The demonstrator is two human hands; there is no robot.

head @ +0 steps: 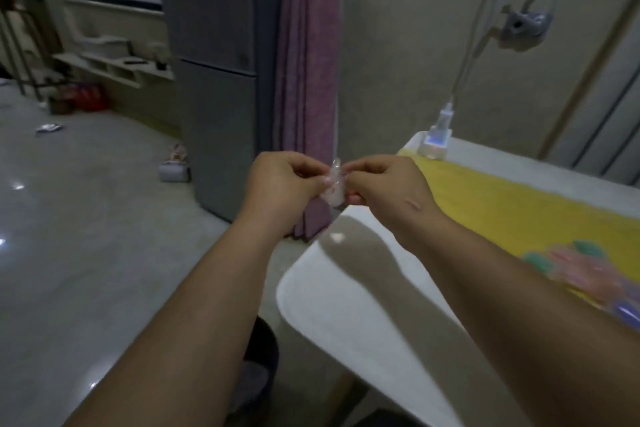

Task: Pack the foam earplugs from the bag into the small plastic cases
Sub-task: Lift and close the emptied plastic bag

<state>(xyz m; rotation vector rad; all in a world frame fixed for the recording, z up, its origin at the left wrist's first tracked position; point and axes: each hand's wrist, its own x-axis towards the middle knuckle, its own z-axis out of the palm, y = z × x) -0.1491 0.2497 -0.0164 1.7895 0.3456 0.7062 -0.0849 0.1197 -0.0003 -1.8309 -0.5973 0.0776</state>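
A grey refrigerator [214, 80] is standing at the back on the left, with a pink curtain [308, 80] hanging just beside it. A white table [346, 305] is filling the lower right, and a yellow cloth [502, 204] is lying along its far side. At the right edge, a blurred heap of pink, green and blue pieces [588, 274] is resting on the cloth; I cannot tell the bag from the cases there. A white plug block [436, 139] is sitting on the table's far corner. Both bare forearms are reaching forward and meeting in the air over the table's near-left corner. The left hand [280, 184] and the right hand [388, 184] are facing each other, fingers curled, each pinching one side of a small clear plastic case [334, 185]. The case is standing with its long axis almost upright, its narrower end pointing up and leaning slightly right. Something pinkish is showing inside, too blurred to name.
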